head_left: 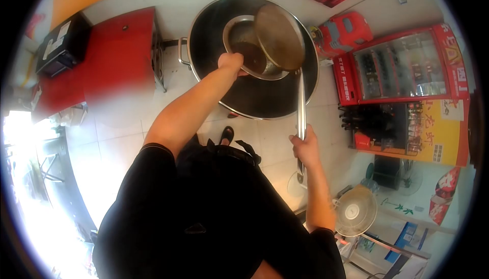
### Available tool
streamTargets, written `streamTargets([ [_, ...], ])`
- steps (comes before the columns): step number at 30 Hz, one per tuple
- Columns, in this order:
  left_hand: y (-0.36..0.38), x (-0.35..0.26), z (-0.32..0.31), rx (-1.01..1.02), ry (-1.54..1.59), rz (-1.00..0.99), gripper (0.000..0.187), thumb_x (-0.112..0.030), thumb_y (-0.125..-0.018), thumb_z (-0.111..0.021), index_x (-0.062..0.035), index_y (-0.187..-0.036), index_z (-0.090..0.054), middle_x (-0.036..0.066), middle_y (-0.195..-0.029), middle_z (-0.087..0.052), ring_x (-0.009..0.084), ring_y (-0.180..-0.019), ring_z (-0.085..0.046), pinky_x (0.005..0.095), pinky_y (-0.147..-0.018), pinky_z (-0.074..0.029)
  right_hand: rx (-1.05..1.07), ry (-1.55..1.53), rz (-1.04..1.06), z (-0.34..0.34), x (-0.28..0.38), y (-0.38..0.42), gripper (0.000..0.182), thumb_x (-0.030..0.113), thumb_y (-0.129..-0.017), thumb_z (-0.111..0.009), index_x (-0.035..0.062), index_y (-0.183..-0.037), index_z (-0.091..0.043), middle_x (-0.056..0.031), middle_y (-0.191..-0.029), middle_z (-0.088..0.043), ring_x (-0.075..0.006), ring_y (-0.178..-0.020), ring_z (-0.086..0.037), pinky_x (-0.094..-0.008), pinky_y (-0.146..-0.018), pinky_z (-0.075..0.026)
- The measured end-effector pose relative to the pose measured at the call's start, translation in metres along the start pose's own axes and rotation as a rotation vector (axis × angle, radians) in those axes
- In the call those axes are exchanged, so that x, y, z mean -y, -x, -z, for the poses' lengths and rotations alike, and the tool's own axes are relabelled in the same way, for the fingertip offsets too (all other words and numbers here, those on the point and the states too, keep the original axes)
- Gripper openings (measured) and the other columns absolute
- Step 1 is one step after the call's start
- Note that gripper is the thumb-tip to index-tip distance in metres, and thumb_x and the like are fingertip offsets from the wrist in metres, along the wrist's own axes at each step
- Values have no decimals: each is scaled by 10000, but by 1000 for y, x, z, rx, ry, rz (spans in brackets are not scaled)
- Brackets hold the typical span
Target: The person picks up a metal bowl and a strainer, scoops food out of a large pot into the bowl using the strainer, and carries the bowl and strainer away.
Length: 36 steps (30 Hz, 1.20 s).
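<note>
A large metal pot (204, 91) full of dark liquid stands in front of me. Over it my left hand (232, 63) is closed on the near left rim of a round metal basin (236, 30), which has dark liquid in its bottom. My right hand (306, 149) is wrapped round the long metal handle of a big ladle (279, 37). The ladle's broad round head is tipped up on its side over the right part of the basin, overlapping its rim in this view.
A red table (119, 49) with a black box-shaped appliance (63, 44) stands to the left. On the right are a red display fridge (400, 67), a red machine (346, 32) and shelves of bottles (382, 121). A fan (355, 210) sits at lower right. Pale floor tiles (119, 126) surround my feet.
</note>
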<state>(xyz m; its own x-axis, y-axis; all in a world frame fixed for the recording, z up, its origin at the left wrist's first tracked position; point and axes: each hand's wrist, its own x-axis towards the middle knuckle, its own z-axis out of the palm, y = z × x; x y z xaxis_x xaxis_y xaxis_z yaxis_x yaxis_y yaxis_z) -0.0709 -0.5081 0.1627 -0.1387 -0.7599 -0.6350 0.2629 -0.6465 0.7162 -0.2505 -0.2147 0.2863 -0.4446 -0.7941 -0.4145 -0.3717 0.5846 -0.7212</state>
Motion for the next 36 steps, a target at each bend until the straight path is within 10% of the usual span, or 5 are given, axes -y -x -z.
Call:
streamTargets([
  [3,1,-4,4,22,7,-53,285,-39,-891,-563,131,-1105,-645,223,-1048,-700,337,-838,-750,408,-625,-679,128,-438,-94,9,9,6,317,36,-901,-648,15,-1194,-530,-9,-678,-490,-101,-449,-462,-269,-417,-385],
  [12,15,-63,43,62,-64,-70,252,-23,-874,-617,104,-1092,-612,193,-1064,-655,305,-824,-714,400,-625,-656,740,-1375,-76,50,-51,9,450,138,-927,-628,-5,-1333,-496,-34,-679,-476,-113,-387,-435,-295,-340,-388],
  [25,110,-112,132,-146,1,-178,231,-14,-904,-601,99,-1103,-568,169,-989,-644,258,-820,-682,373,-645,-617,217,391,1,86,19,-161,351,198,-899,-725,-51,-1095,-573,-149,-733,-635,-258,-546,-664,-389,-486,-531],
  [27,113,-101,146,-172,0,-161,248,-12,-905,-597,108,-1118,-555,177,-1011,-645,264,-845,-684,377,-664,-619,48,801,627,53,-14,-245,356,206,-884,-730,-39,-1094,-578,-244,-846,-697,-392,-780,-721,-484,-686,-579],
  [36,142,-57,128,-448,220,-150,305,8,-906,-592,157,-1166,-534,200,-1081,-650,279,-961,-679,376,-826,-592,312,1028,415,-129,44,-437,367,3,-925,-569,11,-1291,-575,-220,-1209,-691,-379,-1141,-673,-437,-930,-562],
])
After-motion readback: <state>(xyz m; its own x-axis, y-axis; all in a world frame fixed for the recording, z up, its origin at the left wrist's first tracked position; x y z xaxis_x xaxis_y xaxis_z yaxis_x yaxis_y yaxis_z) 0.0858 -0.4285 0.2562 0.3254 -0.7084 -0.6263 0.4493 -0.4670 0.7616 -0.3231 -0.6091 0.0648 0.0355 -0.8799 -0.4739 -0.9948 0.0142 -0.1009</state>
